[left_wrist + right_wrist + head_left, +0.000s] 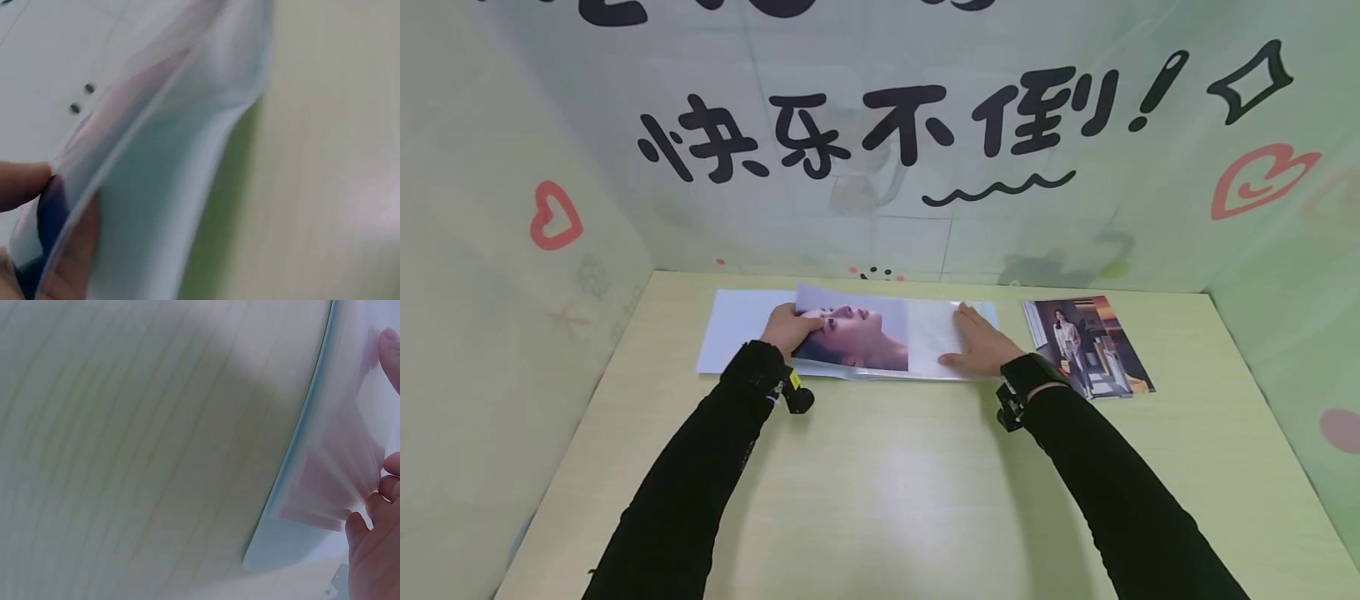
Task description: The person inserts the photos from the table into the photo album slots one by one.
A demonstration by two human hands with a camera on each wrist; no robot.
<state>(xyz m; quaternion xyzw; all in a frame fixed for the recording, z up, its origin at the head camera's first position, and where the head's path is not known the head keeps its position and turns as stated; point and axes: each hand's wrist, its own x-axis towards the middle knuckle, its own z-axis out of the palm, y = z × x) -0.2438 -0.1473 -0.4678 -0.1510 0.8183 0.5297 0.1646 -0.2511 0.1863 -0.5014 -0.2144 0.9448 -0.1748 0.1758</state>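
Observation:
An album (pixel 741 329) with clear plastic pages lies spread near the table's back edge. My left hand (pixel 788 329) pinches the left edge of a lifted clear sleeve page (pixel 156 162) that carries a portrait photo (pixel 861 342). In the left wrist view the thumb (pixel 22 184) is on top and fingers show through the plastic beneath. My right hand (pixel 983 343) rests with fingers spread on the sleeve's right part (pixel 929 333), beyond the photo. The right wrist view shows its fingers (pixel 375 531) on the wrinkled clear film, over the pale blue lower page (pixel 294 540).
A small stack of photos (pixel 1093 346) lies right of the album, its top print showing a standing figure. A printed cloth backdrop (pixel 880 225) rises behind the table (pixel 880 483) and along both sides.

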